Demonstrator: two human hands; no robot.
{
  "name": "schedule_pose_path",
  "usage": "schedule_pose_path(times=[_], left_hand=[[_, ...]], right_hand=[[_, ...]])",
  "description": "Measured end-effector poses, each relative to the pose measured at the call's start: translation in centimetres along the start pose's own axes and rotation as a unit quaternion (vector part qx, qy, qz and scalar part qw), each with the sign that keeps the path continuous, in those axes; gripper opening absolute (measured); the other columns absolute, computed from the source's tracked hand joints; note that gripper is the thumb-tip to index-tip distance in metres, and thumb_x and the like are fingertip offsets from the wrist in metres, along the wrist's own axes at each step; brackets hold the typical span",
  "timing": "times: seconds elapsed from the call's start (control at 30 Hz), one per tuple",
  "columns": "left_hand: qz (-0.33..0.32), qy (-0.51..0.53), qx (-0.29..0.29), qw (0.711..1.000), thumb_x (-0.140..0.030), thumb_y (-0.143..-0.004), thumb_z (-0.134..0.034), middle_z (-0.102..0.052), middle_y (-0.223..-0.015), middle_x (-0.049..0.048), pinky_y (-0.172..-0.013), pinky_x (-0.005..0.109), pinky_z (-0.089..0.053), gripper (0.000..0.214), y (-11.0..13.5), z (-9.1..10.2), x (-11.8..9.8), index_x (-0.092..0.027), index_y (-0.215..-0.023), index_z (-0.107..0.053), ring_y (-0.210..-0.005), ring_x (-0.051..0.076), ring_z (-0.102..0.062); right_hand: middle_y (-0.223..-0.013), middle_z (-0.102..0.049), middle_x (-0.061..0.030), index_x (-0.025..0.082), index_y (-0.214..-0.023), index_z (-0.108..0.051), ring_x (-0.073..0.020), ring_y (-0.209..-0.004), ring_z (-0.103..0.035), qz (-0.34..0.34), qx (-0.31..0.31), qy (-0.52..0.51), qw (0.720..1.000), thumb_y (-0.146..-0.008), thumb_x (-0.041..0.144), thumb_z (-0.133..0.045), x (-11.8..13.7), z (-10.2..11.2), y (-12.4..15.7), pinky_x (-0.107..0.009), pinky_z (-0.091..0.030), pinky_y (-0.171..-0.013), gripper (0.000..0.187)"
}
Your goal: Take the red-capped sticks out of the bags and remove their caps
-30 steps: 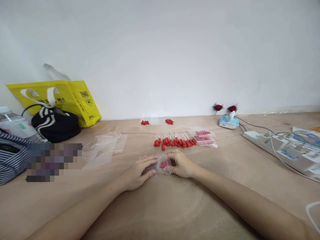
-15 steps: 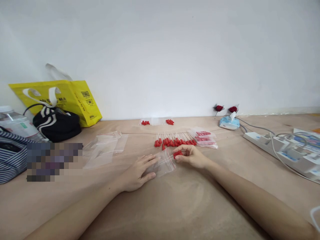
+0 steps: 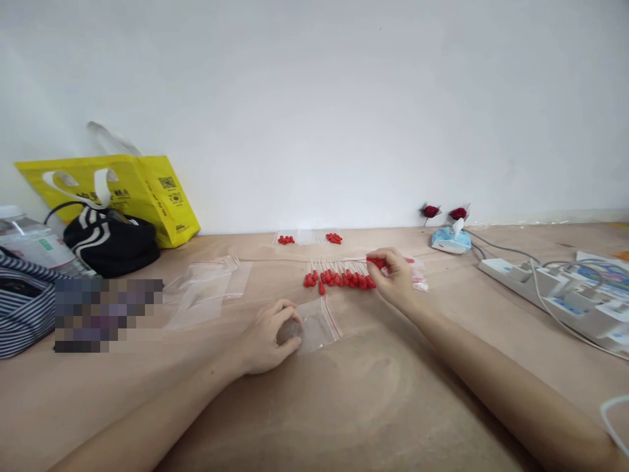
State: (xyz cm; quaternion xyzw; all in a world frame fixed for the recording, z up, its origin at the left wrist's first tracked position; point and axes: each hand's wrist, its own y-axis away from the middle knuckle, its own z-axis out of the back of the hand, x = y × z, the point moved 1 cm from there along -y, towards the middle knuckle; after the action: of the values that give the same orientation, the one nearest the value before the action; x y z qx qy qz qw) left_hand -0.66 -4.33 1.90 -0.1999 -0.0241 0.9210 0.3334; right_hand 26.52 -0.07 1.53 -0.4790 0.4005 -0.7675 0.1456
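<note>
Two slips seem possible: the right hand (image 3: 392,278), thumb and fingertips pinching a small red bulb-tipped bundle (image 3: 377,261) at the right end of the row of pale sticks with red bulb tips (image 3: 337,279), could scatter that row by brushing it; the clear plastic zip bag (image 3: 318,326) could slide if the left hand (image 3: 272,337) barely bears on it — fingers curled, thumb apart, grip unclear. The bag lies flat, long axis roughly left-right, red-lined end pointing right. The row's stems point toward the white wall (image 3: 314,118) — the bundle's axis is hidden.
</note>
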Motion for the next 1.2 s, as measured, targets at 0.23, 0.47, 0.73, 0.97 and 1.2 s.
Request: schedule_pose_path(times=[0.23, 0.47, 0.73, 0.97, 1.2], left_hand=[[-0.070, -0.005, -0.019, 0.997, -0.030, -0.082, -0.044, -0.046, -0.124, 0.0085, -0.095, 0.037, -0.036, 0.023, -0.5, -0.8, 0.1, -0.019, -0.099, -0.054, -0.115, 0.022, -0.043], [-0.139, -0.024, 0.172, 0.975, -0.027, -0.090, -0.028, -0.026, -0.141, -0.0026, -0.106, 0.045, -0.013, 0.042, -0.4, -0.5, -1.4, -0.034, -0.132, -0.027, -0.130, 0.018, -0.022], [0.007, 0.015, -0.022, 1.000, -0.029, -0.078, -0.048, -0.055, -0.110, 0.0059, -0.087, 0.035, -0.039, 0.019, -0.8, -0.7, -0.3, -0.020, -0.092, -0.059, -0.100, 0.019, -0.051], [0.119, 0.073, 0.031, 0.990, -0.022, -0.063, -0.055, -0.053, -0.068, -0.0031, -0.057, 0.023, -0.039, 0.010, -0.7, 0.7, 0.5, -0.018, -0.071, -0.052, -0.061, 0.012, -0.049], [0.281, 0.010, -0.146, 0.948, -0.025, -0.077, -0.040, -0.061, -0.074, -0.0007, -0.057, 0.020, -0.041, 0.024, -0.7, 4.7, 4.8, -0.017, -0.090, -0.058, -0.062, 0.013, -0.054]], right_hand=[[-0.094, -0.056, -0.0094, 0.018, -0.088, -0.060, -0.0182, -0.085, -0.050, 0.199, 0.193, 0.296, 0.914, -0.083, 0.010, -0.036, -0.5, -4.3, 0.3, -0.029, -0.037, -0.072, 0.026], [-0.089, -0.060, -0.0076, 0.020, -0.090, -0.062, -0.0198, -0.084, -0.049, 0.191, 0.230, 0.326, 0.897, -0.085, 0.022, -0.041, -0.6, -4.8, 0.1, -0.032, -0.029, -0.073, 0.021], [-0.097, -0.060, -0.0074, 0.018, -0.104, -0.055, -0.0191, -0.093, -0.051, 0.099, 0.180, 0.276, 0.939, -0.086, 0.034, -0.041, -0.5, -2.9, 0.9, -0.031, -0.030, -0.078, 0.028], [-0.087, -0.060, -0.0053, 0.019, -0.091, -0.059, -0.0185, -0.085, -0.052, 0.116, 0.159, 0.264, 0.944, -0.082, 0.030, -0.046, -0.9, 1.0, 3.3, -0.032, -0.031, -0.078, 0.019], [-0.089, -0.061, -0.0056, 0.019, -0.085, -0.061, -0.0191, -0.087, -0.050, 0.099, 0.086, 0.322, 0.938, -0.079, 0.026, -0.046, -1.7, 2.7, 2.4, -0.033, -0.028, -0.079, 0.018]])
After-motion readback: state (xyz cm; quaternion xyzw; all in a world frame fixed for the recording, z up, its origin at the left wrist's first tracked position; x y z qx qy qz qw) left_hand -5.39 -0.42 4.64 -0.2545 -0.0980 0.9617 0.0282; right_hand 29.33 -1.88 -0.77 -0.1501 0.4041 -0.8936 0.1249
